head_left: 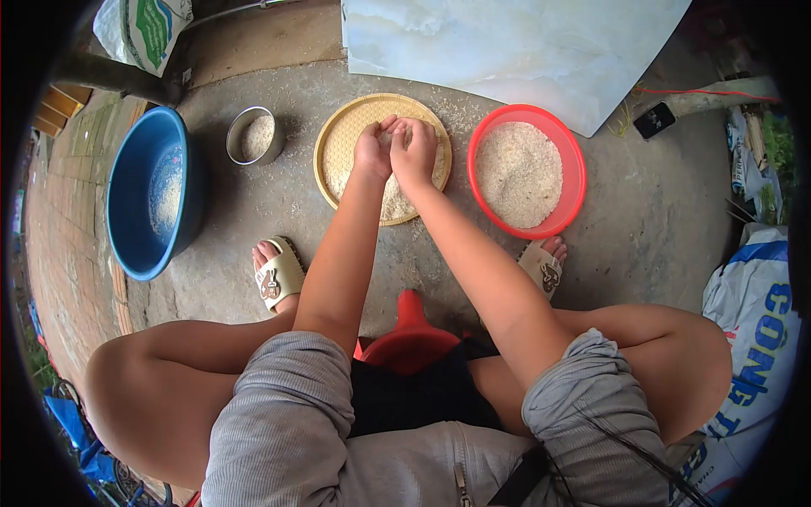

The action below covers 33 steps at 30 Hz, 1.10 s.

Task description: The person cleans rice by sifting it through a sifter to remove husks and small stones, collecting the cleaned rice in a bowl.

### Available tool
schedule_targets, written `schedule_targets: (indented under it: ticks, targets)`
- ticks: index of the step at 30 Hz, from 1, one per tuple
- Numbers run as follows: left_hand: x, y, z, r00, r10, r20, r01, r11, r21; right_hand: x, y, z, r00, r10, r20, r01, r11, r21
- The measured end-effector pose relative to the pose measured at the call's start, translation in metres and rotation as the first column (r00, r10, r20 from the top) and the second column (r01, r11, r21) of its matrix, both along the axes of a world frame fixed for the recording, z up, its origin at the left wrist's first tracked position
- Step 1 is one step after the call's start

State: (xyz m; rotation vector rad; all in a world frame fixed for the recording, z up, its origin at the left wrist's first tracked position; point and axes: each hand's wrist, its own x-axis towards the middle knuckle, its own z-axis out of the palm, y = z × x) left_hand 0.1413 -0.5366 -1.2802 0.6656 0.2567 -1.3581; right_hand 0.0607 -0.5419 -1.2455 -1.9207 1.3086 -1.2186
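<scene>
My left hand (372, 152) and my right hand (413, 150) are cupped together, fingers curled and sides touching. They are over a round woven bamboo tray (340, 118). A small pale patch shows between the palms, but I cannot make out what they hold. White rice grains (399, 205) lie in the near part of the tray, below my wrists. Close by on the right stands a red plastic basin (578, 182) with a large heap of rice (519, 173) in it. My hands hide the middle of the tray.
A metal bowl (278, 139) with rice and a blue basin (118, 198) with some grains stand left. Behind lies a marbled panel (507, 51). A phone-like black device (654, 121) and a printed sack (752, 338) are right. A red stool (410, 338) is between my legs.
</scene>
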Motion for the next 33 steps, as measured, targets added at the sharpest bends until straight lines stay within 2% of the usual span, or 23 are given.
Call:
schedule_targets:
  ticks: [1, 2, 3, 4, 5, 7, 8, 9, 14, 17, 18, 19, 21, 22, 23, 24, 25, 26, 27, 29, 30, 31, 33]
  targets:
    - [-0.001, -0.001, 0.004, 1.000, 0.001, -0.001, -0.001, 1.000, 0.000, 0.001, -0.005, -0.007, 1.000, 0.001, -0.001, -0.001, 1.000, 0.000]
    - [-0.002, -0.003, 0.014, 0.986, -0.078, 0.145, 0.069, 0.995, 0.069, 0.002, -0.010, -0.010, 0.922, -0.144, 0.360, -0.029, 0.899, 0.436]
    - [-0.005, -0.005, 0.024, 0.945, -0.165, 0.282, 0.127, 0.981, 0.148, 0.002, -0.012, -0.015, 0.715, -0.413, 0.564, -0.221, 0.632, 0.743]
    - [-0.011, -0.006, 0.035, 0.897, -0.224, 0.381, 0.145, 0.963, 0.225, -0.010, -0.017, -0.011, 0.701, -0.410, 0.584, -0.396, 0.457, 0.796]
    - [-0.016, -0.006, 0.039, 0.897, -0.224, 0.380, 0.145, 0.963, 0.226, -0.009, -0.022, -0.017, 0.611, -0.548, 0.571, -0.421, 0.386, 0.821]
    - [-0.023, -0.008, 0.046, 0.389, -0.530, 0.754, 0.244, 0.848, 0.471, -0.013, -0.027, -0.023, 0.617, -0.500, 0.608, -0.452, 0.407, 0.794]
    - [-0.027, -0.011, 0.054, 0.070, -0.560, 0.826, 0.182, 0.821, 0.541, -0.015, -0.032, -0.033, 0.618, -0.498, 0.608, -0.451, 0.408, 0.793]
    - [-0.033, -0.010, 0.060, -0.134, -0.611, 0.781, 0.177, 0.760, 0.625, -0.018, -0.036, -0.044, 0.543, -0.567, 0.619, -0.506, 0.367, 0.780]
    - [-0.039, -0.013, 0.061, -0.402, -0.442, 0.802, 0.339, 0.742, 0.579, -0.030, -0.040, -0.051, 0.329, -0.597, 0.732, -0.682, 0.386, 0.621]
    - [-0.027, -0.018, 0.069, -0.281, -0.491, 0.825, 0.202, 0.810, 0.551, -0.018, -0.050, -0.059, 0.353, -0.758, 0.548, -0.458, 0.371, 0.808]
    - [-0.024, -0.015, 0.074, -0.218, -0.465, 0.858, 0.116, 0.861, 0.496, -0.017, -0.036, -0.002, 0.428, -0.710, 0.559, -0.388, 0.414, 0.823]
    - [-0.021, -0.014, 0.071, -0.218, -0.464, 0.858, 0.118, 0.860, 0.496, -0.014, -0.036, 0.002, 0.466, -0.651, 0.599, -0.393, 0.455, 0.799]
    - [-0.017, -0.010, 0.063, 0.568, -0.268, 0.778, -0.005, 0.944, 0.329, -0.005, -0.032, 0.010, 0.566, -0.501, 0.655, -0.352, 0.571, 0.741]
    - [-0.005, -0.010, 0.040, 0.680, -0.308, 0.665, 0.061, 0.928, 0.368, 0.001, -0.026, 0.014, 0.627, -0.407, 0.665, -0.321, 0.643, 0.696]
    - [0.001, -0.009, 0.012, 0.680, -0.308, 0.665, 0.059, 0.927, 0.369, 0.009, -0.023, 0.003, 0.698, -0.243, 0.673, -0.320, 0.735, 0.597]
    - [0.006, -0.008, -0.015, 0.871, -0.197, 0.449, 0.123, 0.974, 0.189, 0.008, -0.016, 0.015, 0.904, 0.025, 0.428, -0.256, 0.832, 0.492]
    - [0.008, -0.008, -0.029, 0.978, -0.120, 0.170, 0.124, 0.992, -0.009, 0.006, -0.007, 0.027, 0.969, 0.236, 0.074, -0.247, 0.903, 0.351]
    - [-0.004, 0.006, 0.013, 0.992, -0.098, 0.084, 0.107, 0.988, -0.108, 0.008, 0.002, 0.026, 0.958, 0.283, -0.043, -0.267, 0.939, 0.218]
    - [-0.005, 0.010, 0.006, 0.991, -0.101, 0.085, 0.110, 0.988, -0.107, 0.007, 0.004, 0.025, 0.959, 0.281, -0.042, -0.266, 0.939, 0.219]
    - [-0.008, 0.018, -0.023, 0.993, -0.013, -0.121, -0.032, 0.931, -0.364, 0.006, 0.010, 0.036, 0.911, 0.369, -0.186, -0.361, 0.929, 0.074]
    - [-0.011, 0.022, -0.032, 0.981, -0.035, -0.190, -0.052, 0.898, -0.436, 0.001, 0.011, 0.053, 0.727, 0.585, -0.359, -0.356, 0.768, 0.532]
    - [-0.010, 0.022, -0.035, 0.981, -0.036, -0.190, -0.051, 0.898, -0.436, -0.003, 0.009, 0.046, 0.728, 0.584, -0.359, -0.355, 0.769, 0.532]
    - [-0.007, 0.023, -0.038, 0.955, -0.141, -0.261, -0.024, 0.840, -0.542, -0.009, 0.008, 0.020, 0.844, 0.433, -0.316, -0.476, 0.877, -0.069]
